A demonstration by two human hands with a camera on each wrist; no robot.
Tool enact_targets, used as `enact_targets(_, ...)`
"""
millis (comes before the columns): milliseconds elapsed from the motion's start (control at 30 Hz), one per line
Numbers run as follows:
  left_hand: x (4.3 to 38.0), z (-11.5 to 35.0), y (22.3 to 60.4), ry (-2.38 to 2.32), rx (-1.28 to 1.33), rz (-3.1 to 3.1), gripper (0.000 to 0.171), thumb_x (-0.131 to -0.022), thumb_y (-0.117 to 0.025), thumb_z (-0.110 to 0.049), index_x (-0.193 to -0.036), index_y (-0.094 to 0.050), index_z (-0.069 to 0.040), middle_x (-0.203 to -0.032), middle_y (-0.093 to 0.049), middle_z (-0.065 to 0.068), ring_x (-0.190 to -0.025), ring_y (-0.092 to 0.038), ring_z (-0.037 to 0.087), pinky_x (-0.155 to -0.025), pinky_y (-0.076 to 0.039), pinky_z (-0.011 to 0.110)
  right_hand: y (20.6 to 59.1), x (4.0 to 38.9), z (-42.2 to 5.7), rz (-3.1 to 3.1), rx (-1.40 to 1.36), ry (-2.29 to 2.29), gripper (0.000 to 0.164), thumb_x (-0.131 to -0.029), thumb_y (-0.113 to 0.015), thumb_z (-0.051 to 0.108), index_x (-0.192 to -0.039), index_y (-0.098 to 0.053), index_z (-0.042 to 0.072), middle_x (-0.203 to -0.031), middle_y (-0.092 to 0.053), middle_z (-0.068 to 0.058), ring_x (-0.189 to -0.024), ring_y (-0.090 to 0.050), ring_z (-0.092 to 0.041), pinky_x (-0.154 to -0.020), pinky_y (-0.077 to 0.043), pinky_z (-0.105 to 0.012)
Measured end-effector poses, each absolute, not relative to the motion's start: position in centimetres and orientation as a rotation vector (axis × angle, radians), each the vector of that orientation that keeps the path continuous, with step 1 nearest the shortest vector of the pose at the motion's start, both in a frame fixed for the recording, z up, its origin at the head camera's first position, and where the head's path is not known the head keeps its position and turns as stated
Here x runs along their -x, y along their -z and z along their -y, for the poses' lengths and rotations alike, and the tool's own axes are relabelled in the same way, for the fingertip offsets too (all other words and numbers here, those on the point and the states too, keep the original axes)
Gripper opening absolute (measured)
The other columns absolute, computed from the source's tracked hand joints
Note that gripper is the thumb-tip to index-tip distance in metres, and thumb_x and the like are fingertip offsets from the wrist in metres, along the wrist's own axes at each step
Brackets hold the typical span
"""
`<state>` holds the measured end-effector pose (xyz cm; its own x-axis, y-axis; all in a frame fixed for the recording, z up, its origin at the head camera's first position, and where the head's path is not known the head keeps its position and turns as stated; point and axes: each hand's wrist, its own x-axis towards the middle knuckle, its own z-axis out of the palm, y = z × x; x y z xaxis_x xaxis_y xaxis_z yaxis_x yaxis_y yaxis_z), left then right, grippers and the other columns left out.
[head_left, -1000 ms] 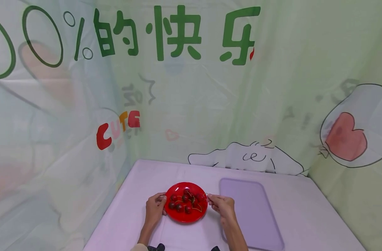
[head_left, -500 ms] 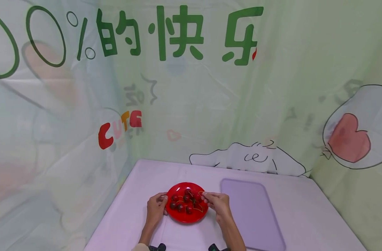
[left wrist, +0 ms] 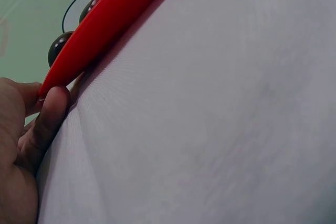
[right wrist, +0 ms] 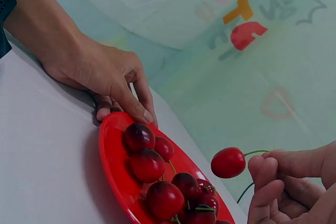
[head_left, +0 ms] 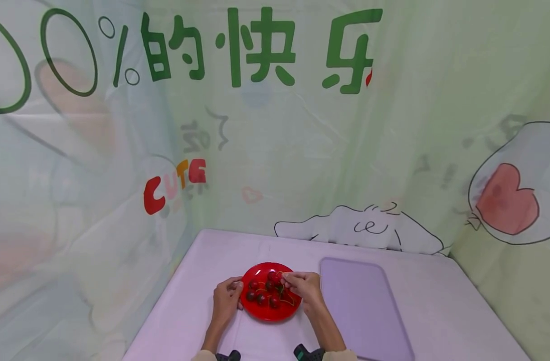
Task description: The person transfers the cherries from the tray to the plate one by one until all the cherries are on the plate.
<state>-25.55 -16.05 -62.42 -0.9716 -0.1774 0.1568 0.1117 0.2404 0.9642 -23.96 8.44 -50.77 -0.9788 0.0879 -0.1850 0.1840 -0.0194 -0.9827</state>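
Observation:
A round red plate (head_left: pixel 265 315) bears several dark red cherries (head_left: pixel 262 299) with thin stems. At its left edge my left hand (head_left: pixel 226 299) grips the rim; in the left wrist view the thumb (left wrist: pixel 55 103) and a finger lie on either side of the plate's edge. Over the plate's far right part, my right hand (head_left: pixel 305 289) pinches the green stem of one bright red cherry (right wrist: pixel 228 162) between thumb and fingertips. That cherry hangs clear above the others in the right wrist view. Part of the plate's right side is hidden behind the right hand.
A flat pale purple tray (head_left: pixel 365 306) lies to the right of the plate, partly behind the right forearm. Both are on a table with a pale cloth (head_left: pixel 455 311). Printed curtains (head_left: pixel 265 150) enclose the table at the back and sides.
My right hand has moved left from the plate's right edge to above the plate, with the cherry's stem pinched. The left hand keeps its grip on the rim. The view has shifted slightly.

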Motion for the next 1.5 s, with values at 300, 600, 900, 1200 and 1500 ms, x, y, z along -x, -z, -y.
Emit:
enact_targets(300, 25.4, 16.2, 62.4, 1.793, -0.039, 2.282, 0.031, -0.11, -0.067, -0.015, -0.137, -0.072, 0.0, -0.111, -0.076, 0.021, -0.048, -0.062, 0.011, -0.051, -0.058, 0.021, 50.9, 25.1, -7.2, -2.184, -0.27, 2.16, 0.024, -0.102, -0.078, 0.016, -0.113, -0.082, -0.005, -0.093, -0.083, -0.013, -0.076, -0.073, -0.012, -0.078, -0.065, -0.023)
enact_targets(600, 25.4, 16.4, 62.3, 1.811, -0.011, 2.262, 0.031, -0.109, -0.068, -0.015, -0.135, -0.072, 0.0, -0.108, -0.075, 0.02, -0.048, -0.062, 0.011, -0.051, -0.058, 0.022, 50.9, 26.2, -6.1, -2.254, -0.181, 2.136, 0.015, -0.1, -0.079, 0.01, -0.105, -0.084, -0.003, -0.082, -0.082, -0.006, -0.073, -0.073, -0.012, -0.075, -0.066, -0.022)
enact_targets(900, 25.5, 16.4, 62.1, 1.823, -0.024, 2.271, 0.032, -0.109, -0.068, -0.018, -0.137, -0.072, -0.001, -0.109, -0.074, 0.018, -0.05, -0.062, 0.012, -0.053, -0.058, 0.021, 51.2, 26.9, -5.0, -2.325, -0.169, 2.077, 0.015, -0.099, -0.08, 0.007, -0.103, -0.083, -0.006, -0.082, -0.081, -0.011, -0.072, -0.069, -0.013, -0.071, -0.064, -0.022)
enact_targets(1200, 25.9, 16.2, 62.5, 1.814, -0.039, 2.28, 0.03, -0.11, -0.067, -0.017, -0.135, -0.073, -0.003, -0.107, -0.073, 0.016, -0.048, -0.062, 0.011, -0.051, -0.058, 0.022, 51.7, 27.2, -4.4, -2.426, -0.189, 1.979, 0.013, -0.097, -0.083, 0.01, -0.102, -0.085, -0.001, -0.082, -0.081, -0.01, -0.075, -0.068, -0.017, -0.072, -0.063, -0.025)
enact_targets(1500, 25.9, 16.5, 62.6, 1.818, -0.058, 2.276, 0.03, -0.109, -0.068, -0.016, -0.135, -0.073, -0.003, -0.107, -0.073, 0.016, -0.048, -0.062, 0.011, -0.052, -0.058, 0.021, 52.8, 28.0, -3.5, -2.6, -0.158, 1.818, 0.006, -0.092, -0.085, 0.008, -0.091, -0.086, 0.002, -0.074, -0.076, -0.005, -0.078, -0.066, -0.018, -0.07, -0.063, -0.027)
